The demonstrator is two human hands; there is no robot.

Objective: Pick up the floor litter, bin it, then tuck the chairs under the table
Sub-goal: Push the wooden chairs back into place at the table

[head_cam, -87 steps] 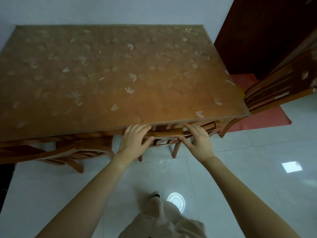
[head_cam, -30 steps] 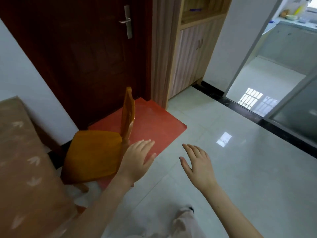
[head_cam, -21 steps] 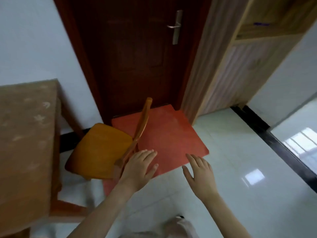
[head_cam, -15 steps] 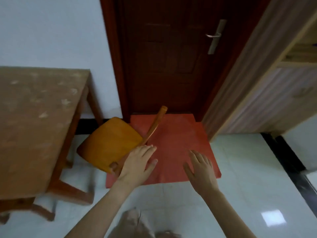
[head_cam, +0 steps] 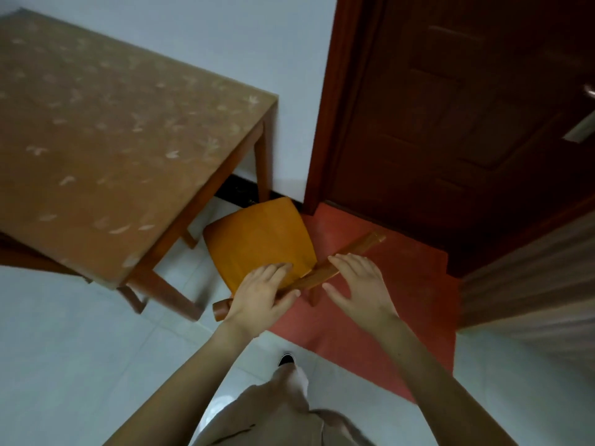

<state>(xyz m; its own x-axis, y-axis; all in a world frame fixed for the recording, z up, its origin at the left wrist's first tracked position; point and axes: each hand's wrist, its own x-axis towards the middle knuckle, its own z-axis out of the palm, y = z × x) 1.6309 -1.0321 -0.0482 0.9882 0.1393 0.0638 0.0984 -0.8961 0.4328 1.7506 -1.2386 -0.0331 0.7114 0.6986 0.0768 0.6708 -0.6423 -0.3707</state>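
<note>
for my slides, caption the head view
Left hand grips the chair by its backrest, right hand open over it, beside the table.

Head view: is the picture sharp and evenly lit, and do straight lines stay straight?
Head view: slightly soft all over, the table pattern smeared; light dim and even, no hard shadow on the chair; the door is dark, with little detail; the wide lens makes the door frame lean and the table's edges splay.

The worktop [head_cam: 96, 140] runs off the frame's left edge. At the right edge the door handle [head_cam: 584, 130] is cut off. The chair [head_cam: 257, 239] hides most of its legs beneath its seat, and the left hand [head_cam: 260, 294] covers part of its top rail.
</note>
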